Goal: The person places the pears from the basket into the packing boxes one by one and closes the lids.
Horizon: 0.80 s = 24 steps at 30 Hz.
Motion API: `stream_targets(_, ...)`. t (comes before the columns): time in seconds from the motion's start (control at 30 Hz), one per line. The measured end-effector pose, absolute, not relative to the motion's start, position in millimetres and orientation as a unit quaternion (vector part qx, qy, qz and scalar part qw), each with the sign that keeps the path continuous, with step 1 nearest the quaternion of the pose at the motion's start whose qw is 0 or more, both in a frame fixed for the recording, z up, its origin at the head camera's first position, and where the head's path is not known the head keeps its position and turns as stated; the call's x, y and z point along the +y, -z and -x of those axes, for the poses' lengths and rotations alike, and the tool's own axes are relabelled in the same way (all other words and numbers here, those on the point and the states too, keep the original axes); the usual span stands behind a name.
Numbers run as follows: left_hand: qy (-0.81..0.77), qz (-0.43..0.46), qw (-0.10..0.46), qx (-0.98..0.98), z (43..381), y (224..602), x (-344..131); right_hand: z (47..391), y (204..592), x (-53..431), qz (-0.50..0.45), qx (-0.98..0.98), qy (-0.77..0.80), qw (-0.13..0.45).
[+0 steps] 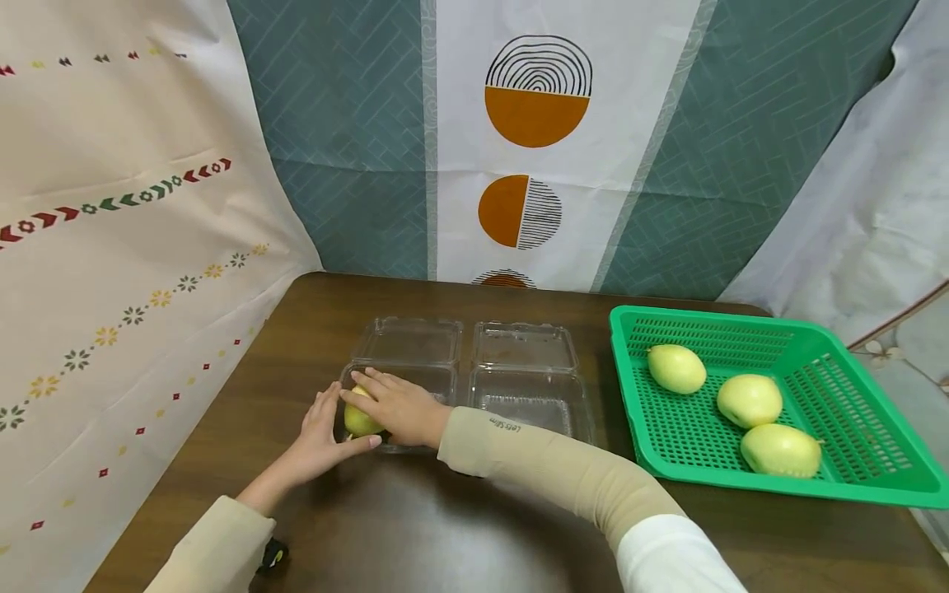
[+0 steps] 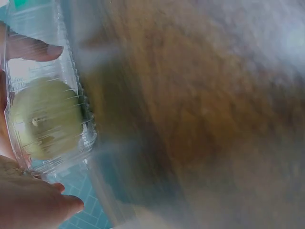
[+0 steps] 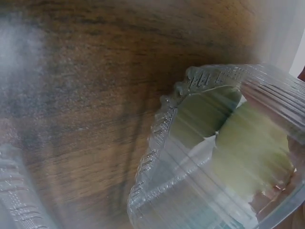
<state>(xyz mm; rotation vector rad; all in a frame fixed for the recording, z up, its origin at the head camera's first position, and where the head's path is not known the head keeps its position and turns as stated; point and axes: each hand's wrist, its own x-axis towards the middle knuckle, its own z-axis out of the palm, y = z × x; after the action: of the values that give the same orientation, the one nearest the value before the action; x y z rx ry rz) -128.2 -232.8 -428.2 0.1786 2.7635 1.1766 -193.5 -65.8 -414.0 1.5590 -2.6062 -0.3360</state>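
In the head view a yellow-green pear (image 1: 359, 417) sits in the near half of the left clear plastic clamshell box (image 1: 437, 379). My right hand (image 1: 404, 409) lies over the pear's top and right side, fingers wrapped across it. Close by on the left, my left hand (image 1: 317, 441) has its thumb and fingers spread around the box's near left corner. Through the box wall, the left wrist view shows the pear (image 2: 47, 119) and a thumb (image 2: 45, 51) above it. The right wrist view also has the pear (image 3: 250, 150) behind the clear ridged wall.
A second clamshell box (image 1: 528, 403) lies unfolded to the right, its lid (image 1: 525, 346) toward the back. Farther right stands a green plastic basket (image 1: 626, 395) with three pears (image 1: 676, 368). A small black object (image 1: 273, 553) shows beside the left sleeve on the brown table (image 1: 356, 527).
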Motion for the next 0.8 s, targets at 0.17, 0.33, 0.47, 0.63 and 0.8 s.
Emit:
stream_targets(0.17,-0.378,-0.064,0.056,0.922,124.9,433.2,-230.0,190.0,416.9,-62.2,-0.504,-0.857,0.102,0.041)
stream_targets(0.33,-0.380,-0.068,0.039,0.922,127.4,430.9,-230.8,193.9,411.6,-60.9,-0.490,-0.867,0.084,0.036)
stream_targets(0.47,-0.378,-0.071,0.040,0.922,129.3,428.6,-231.4,196.1,405.2,-58.4,-0.476,-0.876,0.073,0.024)
stream_targets(0.63,-0.374,-0.064,0.061,0.923,130.2,426.2,-232.1,196.2,391.7,-51.4,-0.455,-0.888,0.073,0.010)
stream_targets(0.8,-0.371,-0.059,0.064,0.925,130.6,426.7,-230.2,197.6,382.8,-42.3,-0.443,-0.894,0.071,0.010)
